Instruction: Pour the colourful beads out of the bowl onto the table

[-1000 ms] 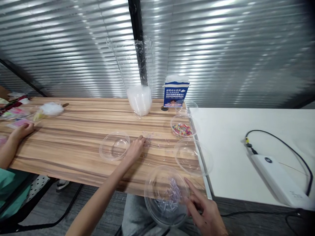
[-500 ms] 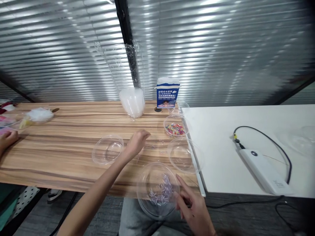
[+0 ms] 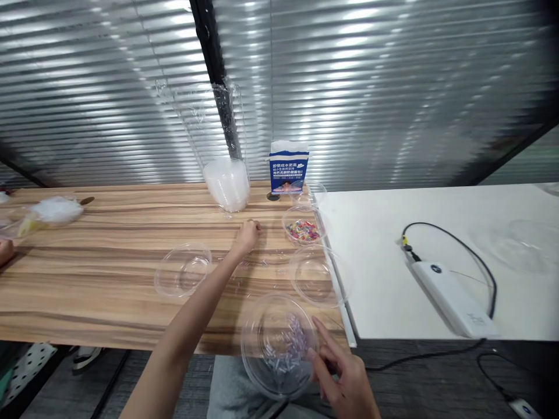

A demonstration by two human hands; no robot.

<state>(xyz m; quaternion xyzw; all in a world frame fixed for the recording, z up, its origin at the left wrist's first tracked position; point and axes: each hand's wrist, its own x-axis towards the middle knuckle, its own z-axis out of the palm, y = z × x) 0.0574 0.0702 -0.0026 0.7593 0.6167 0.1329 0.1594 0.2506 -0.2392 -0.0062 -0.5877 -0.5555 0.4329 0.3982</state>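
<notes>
The clear bowl [image 3: 253, 349] is at the front edge of the wood-grain worktop [image 3: 109, 262], partly over the person's lap in this view. It contains small lilac tubes [image 3: 290, 349], grouped mainly toward its right side. The right hand [image 3: 343, 372] supports the clear bowl; its grip is clamped on the right side of the rim, with the index finger extended along it.

The left hand [image 3: 247, 235] is farther back, low over the worktop, fingers bent downward. Its fingertips are hidden; whether this grip is apart or together cannot be determined. Loose small pieces [image 3: 244, 265] lie scattered in front of it.

A left-hand bowl [image 3: 183, 270] stands beside the left forearm. A right-hand bowl [image 3: 317, 279] stands near the worktop's right edge. Directly behind it is a rear bowl [image 3: 283, 224] containing multicoloured pieces [image 3: 303, 231].

Along the back stand a blue carton [image 3: 289, 171] and a transparent bag [image 3: 227, 183] with whitish contents. On the adjoining white worktop [image 3: 371, 233] lies a white device [image 3: 449, 294] with a black cable [image 3: 474, 250].
</notes>
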